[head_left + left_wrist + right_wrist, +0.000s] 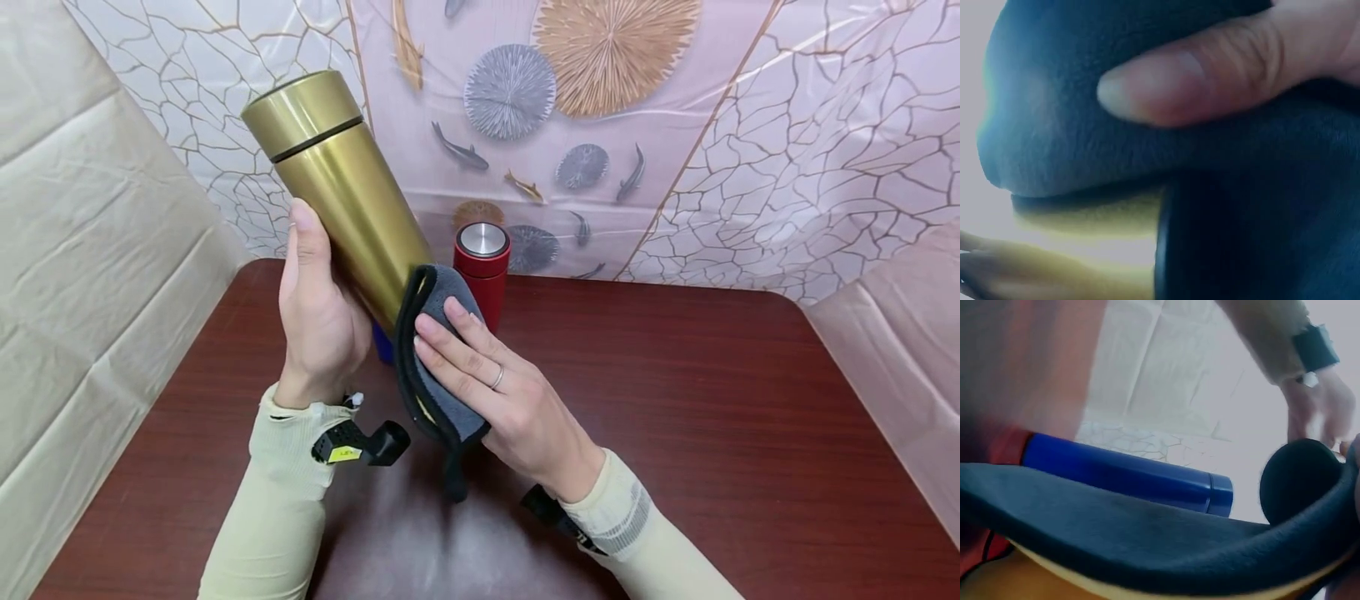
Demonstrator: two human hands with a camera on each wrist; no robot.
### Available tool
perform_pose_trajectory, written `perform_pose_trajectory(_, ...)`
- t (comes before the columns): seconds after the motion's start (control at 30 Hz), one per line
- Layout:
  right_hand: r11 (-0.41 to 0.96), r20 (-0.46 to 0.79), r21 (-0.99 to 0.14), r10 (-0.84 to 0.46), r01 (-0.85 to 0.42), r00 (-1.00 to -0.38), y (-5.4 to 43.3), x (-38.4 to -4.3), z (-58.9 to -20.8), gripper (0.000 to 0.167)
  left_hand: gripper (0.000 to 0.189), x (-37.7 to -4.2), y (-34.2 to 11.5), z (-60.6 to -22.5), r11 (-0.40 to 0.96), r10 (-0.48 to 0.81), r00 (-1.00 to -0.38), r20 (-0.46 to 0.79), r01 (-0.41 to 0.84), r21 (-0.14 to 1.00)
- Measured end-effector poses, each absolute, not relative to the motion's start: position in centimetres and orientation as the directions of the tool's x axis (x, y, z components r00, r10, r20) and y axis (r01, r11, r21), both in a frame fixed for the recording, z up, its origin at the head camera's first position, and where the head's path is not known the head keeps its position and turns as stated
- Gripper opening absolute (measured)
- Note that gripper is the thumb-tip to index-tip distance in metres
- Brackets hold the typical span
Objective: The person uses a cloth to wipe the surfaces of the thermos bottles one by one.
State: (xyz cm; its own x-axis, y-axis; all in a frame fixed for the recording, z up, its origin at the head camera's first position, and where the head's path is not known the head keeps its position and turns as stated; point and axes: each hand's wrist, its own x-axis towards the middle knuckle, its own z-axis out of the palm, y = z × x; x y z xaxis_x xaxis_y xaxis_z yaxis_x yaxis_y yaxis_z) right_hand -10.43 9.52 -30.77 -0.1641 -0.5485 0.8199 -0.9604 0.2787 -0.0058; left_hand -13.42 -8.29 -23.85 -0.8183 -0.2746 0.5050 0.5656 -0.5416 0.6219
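Observation:
A gold thermos bottle (pixel 356 204), its lid on, is held up at a tilt, the lid toward the upper left. My left hand (pixel 322 325) grips it around the side, the thumb lying along the body. A grey cloth (pixel 444 287) with black edging wraps the bottle's lower end. My right hand (pixel 517 400) holds this cloth against the bottle, fingers laid over it and a ring on one. In the left wrist view the right thumb (pixel 1166 94) presses on the cloth, which looks dark there. The bottle's base is hidden by the cloth.
Behind the hands a red thermos bottle (pixel 482 265) stands on the dark reddish table (pixel 712 433). A blue bottle (pixel 1122 475) is beside it, mostly hidden in the head view. Patterned sheeting (pixel 847 142) rises behind the table, and pale cloth walls flank it.

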Motion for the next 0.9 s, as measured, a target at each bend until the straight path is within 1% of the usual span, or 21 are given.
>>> perform_pose_trajectory(0.1, 0.224, 0.822, -0.097, -0.531, -0.970, -0.205, 10.0, -10.4, -29.9, 0.040, 0.036, -13.3, -8.3, -23.8, -0.516, -0.264, -0.818, 0.511, 0.568, 0.642)
perform_pose_trajectory(0.17, 0.211, 0.832, -0.178, -0.490, -0.961, -0.262, 10.5, -10.4, -29.4, 0.040, 0.033, -13.2, -8.3, -24.0, -0.505, -0.233, -0.820, 0.523, 0.562, 0.656)
perform_pose_trajectory(0.27, 0.267, 0.835, -0.313, -0.379, -0.911, -0.398, 11.6, -10.4, -29.0, 0.046, 0.032, -13.2, -8.0, -24.4, -0.494, -0.148, -0.830, 0.538, 0.533, 0.687)
perform_pose_trajectory(0.3, 0.302, 0.830, -0.361, -0.327, -0.882, -0.452, 12.0, -10.4, -28.9, 0.045, 0.031, -13.3, -7.9, -24.6, -0.478, -0.113, -0.836, 0.538, 0.520, 0.708)
perform_pose_trajectory(0.33, 0.335, 0.819, -0.416, -0.264, -0.845, -0.509, 12.3, -10.4, -28.8, 0.040, 0.033, -13.3, -7.8, -24.8, -0.455, -0.074, -0.839, 0.539, 0.509, 0.730)
perform_pose_trajectory(0.4, 0.379, 0.781, -0.534, -0.123, -0.756, -0.613, 13.0, -10.3, -28.5, 0.024, 0.044, -13.3, -7.6, -25.3, -0.377, 0.013, -0.844, 0.537, 0.493, 0.784)
perform_pose_trajectory(0.43, 0.390, 0.754, -0.592, -0.041, -0.706, -0.655, 13.3, -10.2, -28.3, 0.019, 0.054, -13.3, -7.5, -25.5, -0.304, 0.061, -0.839, 0.541, 0.501, 0.810)
perform_pose_trajectory(0.47, 0.393, 0.724, -0.647, 0.045, -0.654, -0.689, 13.5, -10.1, -28.1, 0.016, 0.065, -13.2, -7.3, -25.7, -0.203, 0.106, -0.828, 0.551, 0.524, 0.827)
perform_pose_trajectory(0.5, 0.383, 0.693, -0.695, 0.129, -0.609, -0.709, 13.7, -10.0, -28.0, 0.017, 0.076, -13.2, -7.2, -25.9, -0.097, 0.152, -0.810, 0.566, 0.558, 0.824)
perform_pose_trajectory(0.53, 0.357, 0.670, -0.729, 0.199, -0.584, -0.715, 13.9, -9.9, -27.8, 0.019, 0.086, -13.2, -6.9, -26.0, -0.005, 0.194, -0.792, 0.579, 0.590, 0.808)
perform_pose_trajectory(0.57, 0.332, 0.653, -0.753, 0.267, -0.569, -0.709, 14.0, -9.8, -27.7, 0.022, 0.091, -13.2, -6.7, -26.2, 0.077, 0.234, -0.772, 0.591, 0.620, 0.780)
perform_pose_trajectory(0.6, 0.300, 0.644, -0.764, 0.325, -0.571, -0.692, 14.1, -9.7, -27.5, 0.023, 0.091, -13.2, -6.4, -26.4, 0.145, 0.267, -0.750, 0.605, 0.652, 0.745)
perform_pose_trajectory(0.63, 0.289, 0.651, -0.758, 0.373, -0.585, -0.661, 14.1, -9.7, -27.5, 0.025, 0.090, -13.2, -6.1, -26.5, 0.200, 0.295, -0.732, 0.614, 0.676, 0.710)
perform_pose_trajectory(0.7, 0.190, 0.671, -0.720, 0.435, -0.668, -0.600, 14.1, -9.7, -27.3, 0.024, 0.089, -13.3, -5.5, -26.8, 0.244, 0.337, -0.706, 0.623, 0.704, 0.667)
perform_pose_trajectory(0.73, 0.168, 0.695, -0.683, 0.448, -0.711, -0.562, 14.0, -9.8, -27.2, 0.025, 0.091, -13.3, -5.2, -26.9, 0.250, 0.347, -0.701, 0.623, 0.710, 0.659)
perform_pose_trajectory(0.8, 0.171, 0.756, -0.600, 0.439, -0.781, -0.485, 13.8, -10.0, -27.1, 0.035, 0.097, -13.3, -5.0, -27.0, 0.264, 0.351, -0.690, 0.633, 0.722, 0.640)
perform_pose_trajectory(0.9, 0.201, 0.827, -0.494, 0.409, -0.846, -0.386, 13.3, -10.3, -26.6, 0.047, 0.102, -13.3, -5.0, -27.1, 0.290, 0.332, -0.679, 0.655, 0.734, 0.614)
